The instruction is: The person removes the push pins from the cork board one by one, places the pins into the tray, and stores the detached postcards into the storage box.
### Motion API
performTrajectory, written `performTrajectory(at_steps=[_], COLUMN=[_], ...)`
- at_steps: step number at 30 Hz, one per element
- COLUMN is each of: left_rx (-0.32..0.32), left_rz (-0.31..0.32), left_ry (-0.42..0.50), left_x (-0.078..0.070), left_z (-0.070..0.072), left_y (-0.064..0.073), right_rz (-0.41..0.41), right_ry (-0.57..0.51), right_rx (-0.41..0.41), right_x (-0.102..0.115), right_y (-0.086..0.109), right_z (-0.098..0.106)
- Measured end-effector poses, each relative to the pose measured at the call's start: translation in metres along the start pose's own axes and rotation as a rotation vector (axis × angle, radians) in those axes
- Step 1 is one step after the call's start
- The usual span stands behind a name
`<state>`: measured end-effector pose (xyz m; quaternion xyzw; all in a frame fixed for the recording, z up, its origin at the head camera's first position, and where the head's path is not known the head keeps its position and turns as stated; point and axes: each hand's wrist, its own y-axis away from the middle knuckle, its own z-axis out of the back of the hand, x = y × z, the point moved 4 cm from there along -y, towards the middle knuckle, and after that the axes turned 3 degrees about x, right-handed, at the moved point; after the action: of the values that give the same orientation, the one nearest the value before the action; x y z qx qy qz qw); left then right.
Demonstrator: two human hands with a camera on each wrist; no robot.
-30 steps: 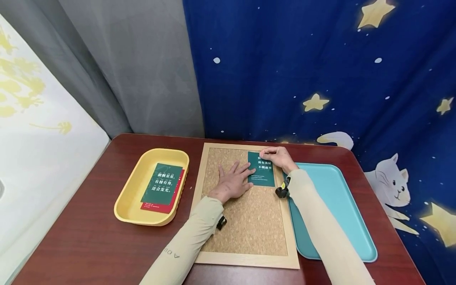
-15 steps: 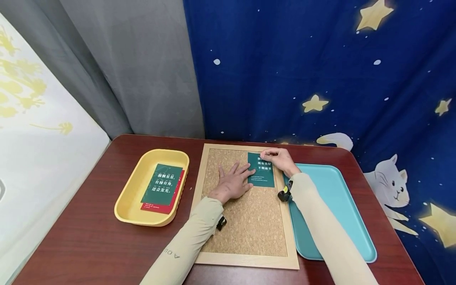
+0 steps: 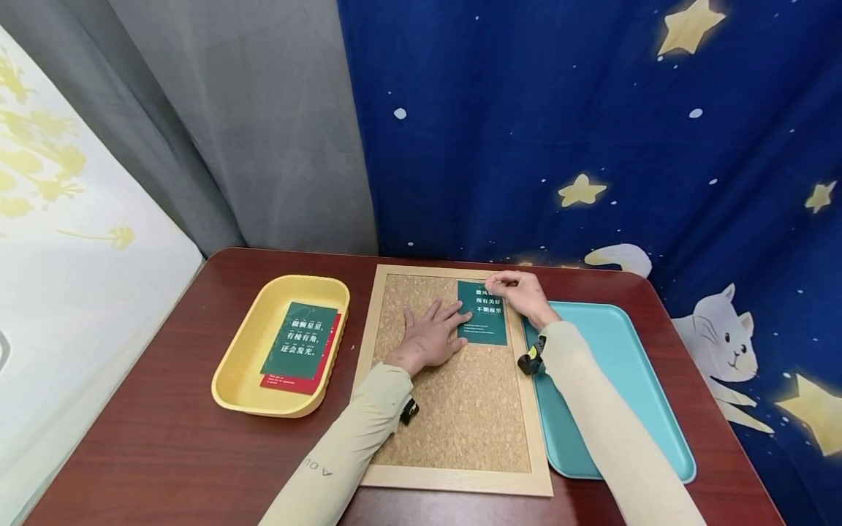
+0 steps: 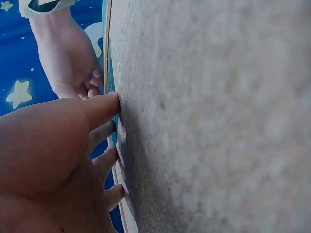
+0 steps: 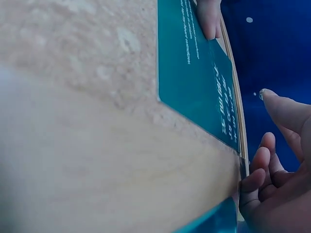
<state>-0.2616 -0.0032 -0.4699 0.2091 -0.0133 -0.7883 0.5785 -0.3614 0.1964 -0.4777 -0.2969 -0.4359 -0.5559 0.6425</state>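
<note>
My left hand [image 3: 430,342] lies spread on the cork board [image 3: 470,416], its fingertips reaching over the left edge of a green card [image 3: 483,332] with white writing. The card lies flat in the board's upper right corner. In the left wrist view the fingers [image 4: 104,109] press down on the cork. My right hand [image 3: 522,292] is over the card's top right corner, thumb and forefinger drawn together. At its thumb tip, in the right wrist view, is a small round shiny thing [image 5: 262,94], too small to name; the other fingers [image 5: 260,158] are curled in.
Left of the board stands a yellow basket [image 3: 230,380] with a green card [image 3: 299,340] over a red card [image 3: 289,383]. A blue tray [image 3: 631,394] lies to the right, under the right forearm. Curtains [image 3: 460,146] hang behind the dark red table [image 3: 158,438].
The right hand has shifted slightly to the right at the card's top right corner, uncovering more of the writing. The left hand and the card stay in place.
</note>
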Motion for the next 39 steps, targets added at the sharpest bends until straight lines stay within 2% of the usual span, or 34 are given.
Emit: performTrajectory(at_steps=[11,25,39], left_rx=[-0.006,0.004,-0.009], left_rz=[-0.006,-0.003,-0.005], left_ry=[-0.008,0.012,0.020], left_x=[0.000,0.000,0.001], left_z=[0.000,-0.001,-0.002], left_y=[0.000,0.000,0.000], right_rz=[-0.013,0.017,-0.034], right_ry=[0.013,0.053,0.095], right_rx=[-0.049,-0.091,-0.099], right_x=[-0.004,-0.005,-0.018], right_y=[0.008,0.023,0.039], right_z=[0.008,0.017,0.026])
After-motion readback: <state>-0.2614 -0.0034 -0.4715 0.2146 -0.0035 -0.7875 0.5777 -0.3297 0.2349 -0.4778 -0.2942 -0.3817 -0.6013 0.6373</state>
